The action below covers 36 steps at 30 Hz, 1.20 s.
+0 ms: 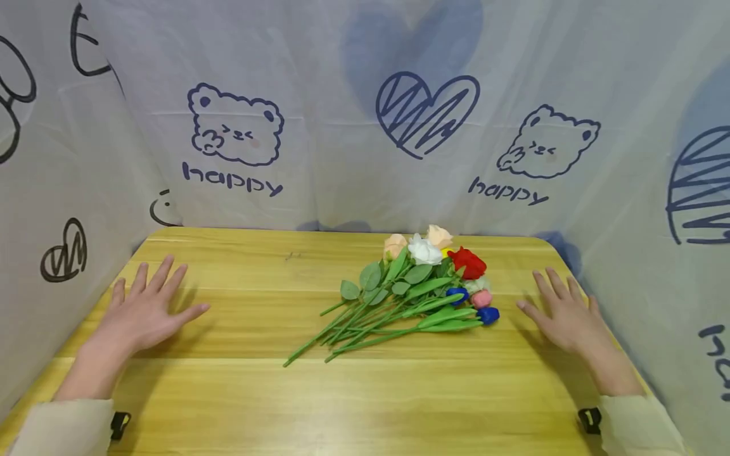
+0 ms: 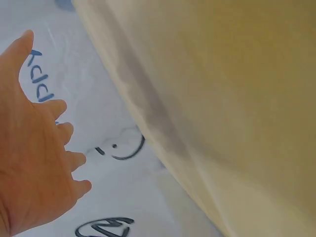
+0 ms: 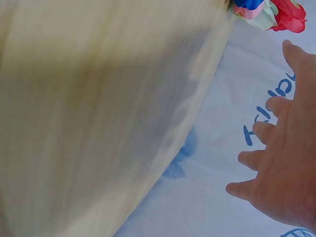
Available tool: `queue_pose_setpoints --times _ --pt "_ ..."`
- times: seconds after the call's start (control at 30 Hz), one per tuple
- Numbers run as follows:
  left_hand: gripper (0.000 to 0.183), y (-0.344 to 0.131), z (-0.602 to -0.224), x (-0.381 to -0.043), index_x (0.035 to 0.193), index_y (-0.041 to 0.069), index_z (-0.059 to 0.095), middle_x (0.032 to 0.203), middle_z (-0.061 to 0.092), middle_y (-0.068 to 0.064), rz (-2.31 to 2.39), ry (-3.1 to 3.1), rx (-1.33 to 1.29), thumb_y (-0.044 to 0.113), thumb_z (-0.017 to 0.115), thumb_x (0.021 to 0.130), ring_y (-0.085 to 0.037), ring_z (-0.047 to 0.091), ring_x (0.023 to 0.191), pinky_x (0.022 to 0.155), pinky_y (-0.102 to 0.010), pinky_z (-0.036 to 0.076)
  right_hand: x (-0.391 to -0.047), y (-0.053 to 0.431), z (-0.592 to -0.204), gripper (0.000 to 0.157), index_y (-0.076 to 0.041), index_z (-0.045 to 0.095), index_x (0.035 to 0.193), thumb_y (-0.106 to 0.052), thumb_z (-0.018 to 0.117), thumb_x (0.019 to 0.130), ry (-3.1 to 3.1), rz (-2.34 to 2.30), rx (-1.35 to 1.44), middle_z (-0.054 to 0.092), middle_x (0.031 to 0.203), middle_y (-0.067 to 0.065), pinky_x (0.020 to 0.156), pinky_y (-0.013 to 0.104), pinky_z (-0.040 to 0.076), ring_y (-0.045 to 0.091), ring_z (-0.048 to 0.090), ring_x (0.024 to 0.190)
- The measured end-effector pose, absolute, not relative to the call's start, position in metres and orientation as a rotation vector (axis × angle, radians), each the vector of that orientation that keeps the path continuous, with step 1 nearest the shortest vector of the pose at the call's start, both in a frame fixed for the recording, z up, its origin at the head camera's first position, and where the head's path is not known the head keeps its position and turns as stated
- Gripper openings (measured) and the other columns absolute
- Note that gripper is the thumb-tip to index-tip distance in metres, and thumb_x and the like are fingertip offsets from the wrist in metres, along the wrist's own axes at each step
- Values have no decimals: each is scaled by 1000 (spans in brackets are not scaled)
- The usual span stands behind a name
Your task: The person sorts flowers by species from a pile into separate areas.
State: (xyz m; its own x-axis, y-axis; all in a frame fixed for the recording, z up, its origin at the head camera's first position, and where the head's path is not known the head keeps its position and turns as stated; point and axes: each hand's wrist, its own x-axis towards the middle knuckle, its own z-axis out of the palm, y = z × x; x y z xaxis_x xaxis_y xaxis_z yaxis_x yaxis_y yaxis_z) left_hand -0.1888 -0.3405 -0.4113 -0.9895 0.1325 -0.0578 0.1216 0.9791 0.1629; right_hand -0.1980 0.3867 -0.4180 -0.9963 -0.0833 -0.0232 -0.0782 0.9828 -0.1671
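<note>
A loose bunch of artificial flowers [image 1: 399,291] lies on the wooden table, right of centre, with its green stems pointing toward the near left. Among the blooms are a red rose [image 1: 467,263], a white flower [image 1: 424,251], peach roses and blue tulips [image 1: 488,315]. My left hand [image 1: 142,316] hovers by the table's left edge, fingers spread, holding nothing. To the right of the blooms, my right hand [image 1: 573,316] is also spread and empty, apart from the flowers. Some blooms, among them the red rose [image 3: 289,16], show at the top of the right wrist view.
The wooden table [image 1: 365,399] has rounded far corners. White cloth [image 1: 336,145] with drawn bears, hearts and lettering hangs behind it and along both sides, close to each hand. A dark strap piece [image 1: 590,420] sits at the right cuff.
</note>
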Motion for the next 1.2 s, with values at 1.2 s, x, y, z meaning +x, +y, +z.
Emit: queue_pose_setpoints --times 1.2 --pt "95 -124 -403 -271 168 18 18 174 12 -7 123 2860 1024 72 51 98 -36 13 159 127 -66 13 -133 263 -407 85 -4 23 165 -58 51 106 2991 -620 -482 18 172 17 124 65 22 43 20 156"
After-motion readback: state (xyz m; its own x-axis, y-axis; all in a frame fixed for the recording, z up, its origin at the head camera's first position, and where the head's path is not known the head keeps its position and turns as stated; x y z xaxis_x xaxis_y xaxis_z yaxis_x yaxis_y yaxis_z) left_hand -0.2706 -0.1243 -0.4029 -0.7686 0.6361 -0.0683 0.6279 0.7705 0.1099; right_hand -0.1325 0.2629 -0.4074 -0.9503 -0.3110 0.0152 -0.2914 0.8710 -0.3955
